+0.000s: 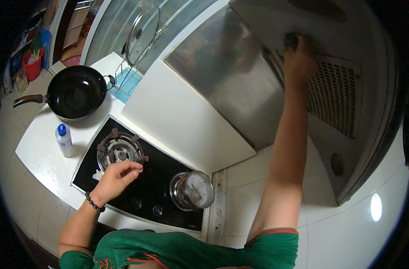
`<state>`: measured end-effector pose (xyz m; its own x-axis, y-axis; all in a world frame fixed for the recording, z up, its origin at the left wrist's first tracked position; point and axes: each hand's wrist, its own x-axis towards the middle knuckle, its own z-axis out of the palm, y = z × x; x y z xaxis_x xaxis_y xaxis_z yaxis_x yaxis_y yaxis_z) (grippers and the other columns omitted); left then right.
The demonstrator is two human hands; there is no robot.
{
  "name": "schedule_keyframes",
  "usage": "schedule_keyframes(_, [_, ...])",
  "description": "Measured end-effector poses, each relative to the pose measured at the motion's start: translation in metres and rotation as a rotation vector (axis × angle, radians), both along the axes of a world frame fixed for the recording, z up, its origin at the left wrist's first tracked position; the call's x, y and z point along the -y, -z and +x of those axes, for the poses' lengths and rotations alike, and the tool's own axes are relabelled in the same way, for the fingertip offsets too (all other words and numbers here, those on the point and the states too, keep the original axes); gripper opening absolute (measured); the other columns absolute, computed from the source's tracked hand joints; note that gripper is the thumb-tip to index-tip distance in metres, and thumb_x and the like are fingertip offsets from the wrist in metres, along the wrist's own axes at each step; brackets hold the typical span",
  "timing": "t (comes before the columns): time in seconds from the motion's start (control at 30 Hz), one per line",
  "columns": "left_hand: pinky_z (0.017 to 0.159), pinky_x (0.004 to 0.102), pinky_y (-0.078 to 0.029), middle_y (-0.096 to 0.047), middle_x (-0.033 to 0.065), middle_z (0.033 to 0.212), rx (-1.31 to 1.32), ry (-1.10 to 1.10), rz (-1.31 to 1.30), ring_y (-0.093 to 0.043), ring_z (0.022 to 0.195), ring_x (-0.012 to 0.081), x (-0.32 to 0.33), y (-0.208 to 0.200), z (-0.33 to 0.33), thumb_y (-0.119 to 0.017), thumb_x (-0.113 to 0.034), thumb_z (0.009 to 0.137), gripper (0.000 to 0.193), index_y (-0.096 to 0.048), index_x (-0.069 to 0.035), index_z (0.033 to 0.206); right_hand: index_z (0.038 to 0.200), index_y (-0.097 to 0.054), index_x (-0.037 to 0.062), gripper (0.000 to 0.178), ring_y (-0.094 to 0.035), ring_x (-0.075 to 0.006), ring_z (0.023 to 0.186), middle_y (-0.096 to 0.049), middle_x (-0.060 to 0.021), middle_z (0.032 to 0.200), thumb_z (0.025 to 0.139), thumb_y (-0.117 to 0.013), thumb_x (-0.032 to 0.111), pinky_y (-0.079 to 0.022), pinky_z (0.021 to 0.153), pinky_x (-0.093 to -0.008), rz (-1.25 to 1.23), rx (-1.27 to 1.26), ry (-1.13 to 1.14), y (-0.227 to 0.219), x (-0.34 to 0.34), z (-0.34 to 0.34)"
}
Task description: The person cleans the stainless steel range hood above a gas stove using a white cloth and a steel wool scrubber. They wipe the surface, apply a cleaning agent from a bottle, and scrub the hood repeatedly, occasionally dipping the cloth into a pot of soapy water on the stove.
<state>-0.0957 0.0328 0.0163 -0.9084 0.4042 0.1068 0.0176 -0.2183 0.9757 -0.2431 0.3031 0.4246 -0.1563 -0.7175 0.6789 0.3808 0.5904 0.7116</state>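
Observation:
My right hand (299, 63) is raised to the underside of the range hood (323, 29), beside its slotted grille (334, 96). Its fingers are closed on a small dark pad (291, 41) pressed to the hood; the pad's exact kind is too dim to make out. Over the near edge of the left burner (120, 147) hovers my left hand (119, 178), its fingers curled together and nothing visible in them. A beaded bracelet (94, 202) circles that wrist. Below lies the black glass cooktop (153, 186).
A small metal bowl (199, 190) rests on the right burner. On the white counter at left are a black wok (76, 92) and a blue-capped bottle (64, 141). A glass lid (142, 33) stands in a rack behind. A white panel (182, 112) leans behind the cooktop.

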Motion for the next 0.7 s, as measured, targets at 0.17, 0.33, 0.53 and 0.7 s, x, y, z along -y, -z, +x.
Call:
schedule_keyframes(0.17, [0.079, 0.0232, -0.048, -0.066, 0.0046, 0.094, 0.092, -0.046, 0.040, -0.060, 0.087, 0.0099, -0.004, 0.020, -0.007, -0.057, -0.007, 0.090, 0.019, -0.061, 0.002, 0.106, 0.109, -0.061, 0.0092, 0.029, -0.067, -0.0283, 0.064, -0.068, -0.0135, 0.083, 0.084, -0.063, 0.026, -0.055, 0.056, -0.0361, -0.127, -0.003, -0.365, -0.038, -0.001, 0.046])
schedule_keyframes(0.33, [0.080, 0.0235, -0.048, -0.066, 0.0058, 0.095, 0.023, 0.026, 0.032, -0.060, 0.090, 0.0108, -0.013, 0.004, -0.008, -0.057, -0.006, 0.089, 0.019, -0.061, 0.002, 0.106, 0.106, -0.062, 0.0062, 0.028, -0.066, -0.0280, 0.081, -0.067, -0.0151, 0.097, 0.085, -0.062, 0.026, -0.056, 0.068, -0.0362, -0.176, -0.006, 0.031, -0.006, 0.001, 0.016])
schedule_keyframes(0.53, [0.081, 0.0237, -0.048, -0.066, 0.0067, 0.096, 0.099, -0.019, 0.062, -0.061, 0.090, 0.0111, -0.011, 0.020, -0.011, -0.057, -0.006, 0.090, 0.019, -0.061, 0.002, 0.107, 0.117, -0.054, 0.0111, 0.039, -0.067, -0.0274, 0.070, -0.066, -0.0146, 0.095, 0.082, -0.066, 0.024, -0.055, 0.055, -0.0388, -0.082, -0.079, -0.140, -0.027, -0.001, 0.030])
schedule_keyframes(0.7, [0.080, 0.0237, -0.048, -0.066, 0.0071, 0.096, 0.021, 0.027, 0.014, -0.061, 0.090, 0.0106, -0.011, 0.007, -0.012, -0.056, -0.007, 0.090, 0.020, -0.061, 0.003, 0.107, 0.114, -0.056, 0.0077, 0.035, -0.068, -0.0273, 0.079, -0.066, -0.0142, 0.102, 0.084, -0.065, 0.023, -0.056, 0.060, -0.0373, -0.221, 0.059, -0.135, -0.012, -0.001, 0.028])
